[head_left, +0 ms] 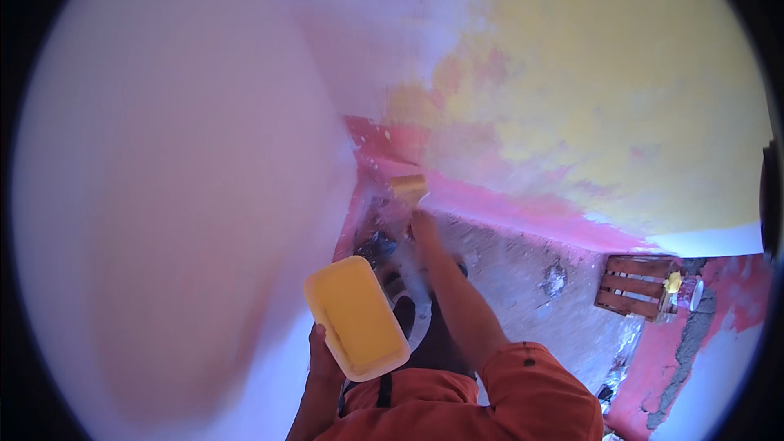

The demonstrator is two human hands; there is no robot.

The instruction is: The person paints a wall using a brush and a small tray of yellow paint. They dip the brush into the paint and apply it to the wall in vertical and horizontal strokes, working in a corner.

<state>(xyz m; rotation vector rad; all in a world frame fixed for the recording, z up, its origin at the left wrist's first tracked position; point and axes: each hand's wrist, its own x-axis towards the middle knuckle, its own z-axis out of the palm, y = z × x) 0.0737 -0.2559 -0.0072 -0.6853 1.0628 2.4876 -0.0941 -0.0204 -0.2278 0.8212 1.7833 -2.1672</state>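
Observation:
My left hand [323,349] grips a shallow rectangular container [357,314] of yellow paint at the lower middle. My right hand [420,224] is closed on the handle of a small yellow-coated paint roller [409,186], out near the corner between walls. The roller is over the pink band at the base of the right-hand wall [604,90], which is patchily coated yellow above; whether it touches is unclear. The left wall [180,155] is pale, and deep pink shows at the corner.
Below me is a mottled grey floor [523,294]. A wooden crate [633,286] stands at the right, with a pale bucket [691,294] and a small yellow item beside it. Behind them is pink wall with a cracked grey strip [690,351]. A dark edge shows at far right.

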